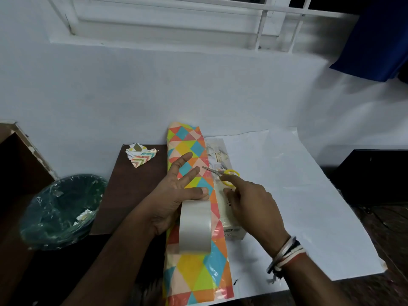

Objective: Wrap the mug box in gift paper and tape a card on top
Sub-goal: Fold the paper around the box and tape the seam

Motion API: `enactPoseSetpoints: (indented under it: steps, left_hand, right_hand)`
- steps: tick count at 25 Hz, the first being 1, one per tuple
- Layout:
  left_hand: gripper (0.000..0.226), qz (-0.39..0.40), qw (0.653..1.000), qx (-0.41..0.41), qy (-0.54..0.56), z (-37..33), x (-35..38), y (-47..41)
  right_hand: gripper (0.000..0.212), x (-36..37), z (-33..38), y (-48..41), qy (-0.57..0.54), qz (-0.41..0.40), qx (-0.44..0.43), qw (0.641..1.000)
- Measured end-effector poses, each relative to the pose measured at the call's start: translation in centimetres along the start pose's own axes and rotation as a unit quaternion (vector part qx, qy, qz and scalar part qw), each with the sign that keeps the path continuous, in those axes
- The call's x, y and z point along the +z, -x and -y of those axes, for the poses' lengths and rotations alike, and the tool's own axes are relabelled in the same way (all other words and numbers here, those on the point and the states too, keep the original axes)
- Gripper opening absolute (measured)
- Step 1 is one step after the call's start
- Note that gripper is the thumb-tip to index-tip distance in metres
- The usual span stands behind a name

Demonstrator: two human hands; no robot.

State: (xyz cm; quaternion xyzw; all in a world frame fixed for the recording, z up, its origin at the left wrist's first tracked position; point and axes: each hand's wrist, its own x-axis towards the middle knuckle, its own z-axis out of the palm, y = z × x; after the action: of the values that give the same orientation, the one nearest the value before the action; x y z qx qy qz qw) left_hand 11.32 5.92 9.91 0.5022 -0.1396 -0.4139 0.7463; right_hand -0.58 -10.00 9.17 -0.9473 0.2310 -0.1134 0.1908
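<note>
Your left hand (174, 195) lies on the paper (194, 272), a strip of coloured triangles folded over the left part of the box (231, 230); its fingers (183, 161) are straight and spread, pressing the strip down, while the thumb clamps the tape (195, 228) against the palm, the roll standing on edge over the strip. The box lies lengthways away from you, its right side and near end bare, on a white sheet (298, 206) spread over the right part of the worktop (132, 195). The scissors (220, 173) rest on top of the box, blades pointing left onto the paper, yellow handles to the right; your right hand (251, 206) is at them, index finger on the handles, thumb just below, the other fingers loosely curled; I cannot tell whether it grips them. Bands (284, 255) circle the right wrist. Scraps (141, 155) sit at the worktop's far left corner; a plastic-lined bin (59, 210) stands left of the worktop, a few scraps inside.
</note>
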Motion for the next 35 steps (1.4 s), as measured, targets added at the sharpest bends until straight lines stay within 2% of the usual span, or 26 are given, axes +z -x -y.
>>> enactPoseSetpoints:
  steps: [2, 7, 10, 13, 16, 18, 19, 20, 22, 24, 26, 29, 32, 35]
  left_hand:
    - [0.100, -0.003, 1.000, -0.007, 0.000, 0.0, 0.0, -0.2]
    - [0.100, -0.017, 1.000, -0.017, 0.000, 0.5, -0.2, -0.8]
    - [0.098, -0.018, 1.000, -0.018, 0.004, 0.6, 0.0, -0.9]
    - [0.098, -0.021, 1.000, -0.015, -0.003, 0.5, 0.2, -0.9]
    - [0.103, -0.022, 1.000, -0.006, -0.013, 0.4, 0.3, -0.9]
    - [0.100, -0.020, 1.000, 0.015, -0.018, 0.3, 0.3, -1.2]
    - [0.098, -0.020, 0.999, 0.030, -0.023, 0.3, 0.4, -1.3]
    - [0.098, -0.014, 0.998, 0.049, -0.027, 0.2, 0.6, -1.4]
    - [0.101, 0.004, 0.994, 0.095, -0.050, 0.1, 1.2, -1.6]
    - [0.105, 0.020, 0.985, 0.146, -0.092, 0.0, 1.8, -1.7]
    - [0.106, 0.032, 0.973, 0.190, -0.129, -0.1, 2.1, -1.7]
    - [0.105, 0.048, 0.965, 0.211, -0.151, -0.1, 2.1, -1.9]
    - [0.105, 0.060, 0.963, 0.205, -0.162, 0.1, 2.1, -1.9]
    - [0.102, 0.068, 0.960, 0.197, -0.185, 0.1, 2.5, -1.7]
  right_hand:
    - [0.048, 0.2, 0.5, -1.4, 0.042, 0.023, -0.054, 0.997]
    - [0.055, 1.5, 1.6, -3.0, 0.202, 0.059, -0.119, 0.970]
    - [0.058, 1.8, 1.5, -3.2, 0.207, 0.046, -0.120, 0.970]
    - [0.050, 1.3, 1.1, -3.2, 0.189, 0.065, -0.121, 0.972]
    - [0.040, -0.3, 0.4, -3.4, 0.092, 0.072, -0.077, 0.990]
    - [0.030, -1.3, -0.2, -3.9, -0.065, -0.003, -0.021, 0.998]
    - [0.025, -1.6, -0.2, -4.1, -0.175, -0.022, -0.005, 0.984]
    - [0.022, -2.1, 0.2, -4.2, -0.281, -0.004, 0.003, 0.960]
    - [0.021, -2.8, 1.1, -4.1, -0.391, 0.081, -0.015, 0.917]
    - [0.023, -3.7, 1.9, -3.8, -0.401, 0.143, -0.046, 0.904]
    - [0.018, -4.5, 2.4, -3.7, -0.404, 0.170, -0.064, 0.896]
    - [0.012, -5.5, 2.2, -3.7, -0.401, 0.165, -0.073, 0.898]
    - [0.017, -6.0, 2.0, -3.8, -0.380, 0.169, -0.072, 0.907]
    - [0.015, -6.0, 2.2, -3.7, -0.366, 0.128, -0.080, 0.918]
